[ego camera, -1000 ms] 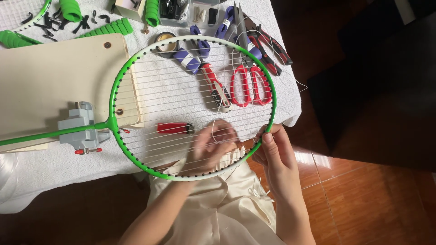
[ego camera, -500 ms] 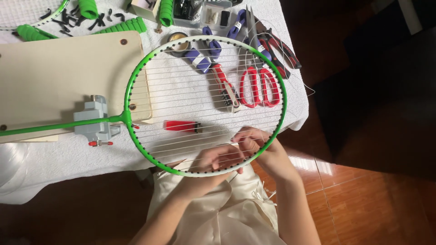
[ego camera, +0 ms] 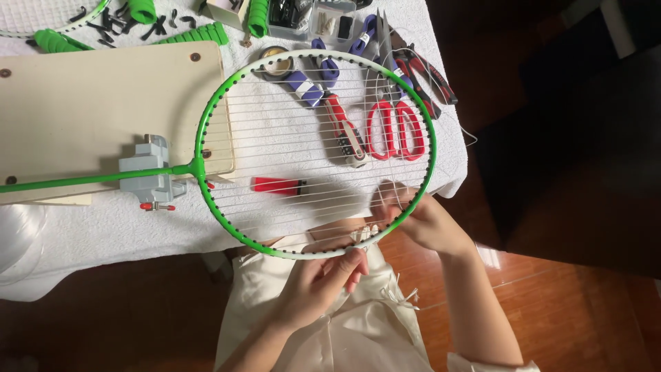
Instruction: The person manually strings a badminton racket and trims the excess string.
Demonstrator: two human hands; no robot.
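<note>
From the head view we're looking straight down on a green and white badminton racket point(ego camera: 206, 120), its shaft clamped in a small grey vise point(ego camera: 153, 180) on the left and its round head hanging over the near edge of the desk point(ego camera: 103, 227), which is draped in a white towel. Our left hand point(ego camera: 323, 279) sits just under the frame's white lower rim, fingers curled and pinching that rim from below. Our right hand point(ego camera: 413, 217) is up at the lower right curve of the frame, fingers closed narrow around the loose white string point(ego camera: 375, 207) where it meets the rim; exactly which strand it pinches we cannot tell through the blur. Only the horizontal strings are laid across the head. Through them we see a red lighter point(ego camera: 277, 185) lying on the towel, red-handled scissors point(ego camera: 394, 127) further back, and a red-handled tool point(ego camera: 343, 131) just beside them. A pale wooden board point(ego camera: 96, 110) lies under the vise, and green grip coils point(ego camera: 196, 34) rest along the far edge.
</note>
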